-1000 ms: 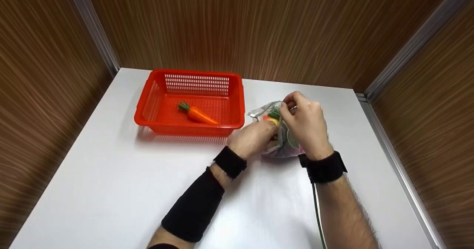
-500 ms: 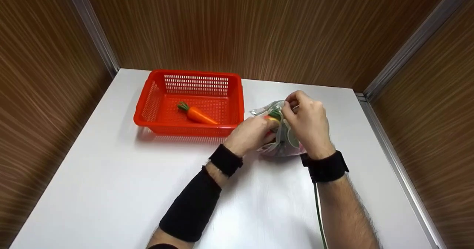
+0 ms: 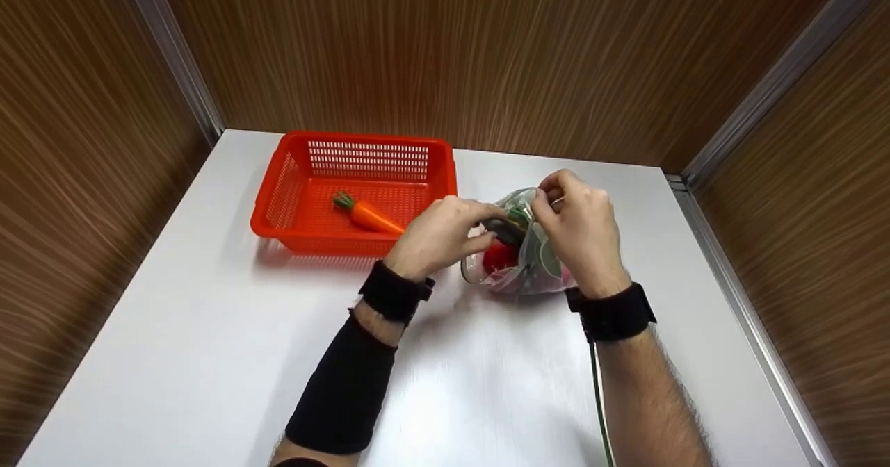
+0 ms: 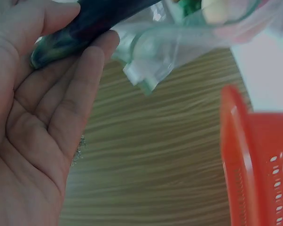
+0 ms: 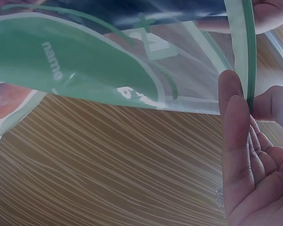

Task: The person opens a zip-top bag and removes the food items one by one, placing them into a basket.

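Observation:
In the head view a clear zip bag (image 3: pixel 549 258) with green print stands right of the red basket. My right hand (image 3: pixel 580 227) pinches its zip edge between thumb and fingers, as the right wrist view shows at the green zip strip (image 5: pixel 248 52). My left hand (image 3: pixel 441 234) grips one end of a dark, glossy eggplant (image 4: pixel 99 23) between thumb and fingers. The eggplant's other end lies inside the bag mouth. A red round thing (image 3: pixel 499 255) and some green leafy tops (image 3: pixel 518 215) show in the bag too.
The red plastic basket (image 3: pixel 361 246) stands to the left, close to my left hand, with one orange carrot (image 3: pixel 372 215) lying in it. Wood-grain panels (image 3: pixel 445 57) enclose the white table (image 3: pixel 243 356) at the back and sides. A thin green cable (image 3: pixel 599 404) runs from the right wristband.
My left hand has drawn back leftward from inside the bag, and the dark eggplant now shows between its fingers. The red thing has come into view. My right hand has barely moved.

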Tool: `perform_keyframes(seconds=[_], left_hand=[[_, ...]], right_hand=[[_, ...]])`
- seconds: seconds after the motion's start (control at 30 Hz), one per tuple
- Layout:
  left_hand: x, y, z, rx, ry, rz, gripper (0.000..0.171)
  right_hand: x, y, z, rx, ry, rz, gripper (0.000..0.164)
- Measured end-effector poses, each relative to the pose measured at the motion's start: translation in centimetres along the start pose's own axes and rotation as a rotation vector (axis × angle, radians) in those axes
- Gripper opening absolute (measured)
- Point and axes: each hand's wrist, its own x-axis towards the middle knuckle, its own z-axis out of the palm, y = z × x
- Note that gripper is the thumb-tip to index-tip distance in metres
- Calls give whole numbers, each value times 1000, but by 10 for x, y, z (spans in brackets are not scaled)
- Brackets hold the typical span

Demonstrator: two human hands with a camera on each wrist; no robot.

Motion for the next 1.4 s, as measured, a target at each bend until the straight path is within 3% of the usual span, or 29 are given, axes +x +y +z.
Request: perform_keyframes(seconds=[0.17,0.43,0.83,1.03,1.23,1.4], left_hand=[[-11,-2,-22,-20,60,-16,31],[-33,-12,-56,-144,137,-82,31],[-74,-40,-99,-219,195,-200,32],[-82,-58,-104,-180,199,-312,35],[-83,-83,-99,-142,120,-472,34],[-83,-95,-96,-128,31,-549,35]], right_hand=[[0,1,0,2,1,8,11],[0,1,1,0,10,-10,11],[1,1,1,-2,-7,15,12],[1,2,1,2,1,16,12],[1,4,1,4,2,18,12],[1,5,1,0,-1,26,12]])
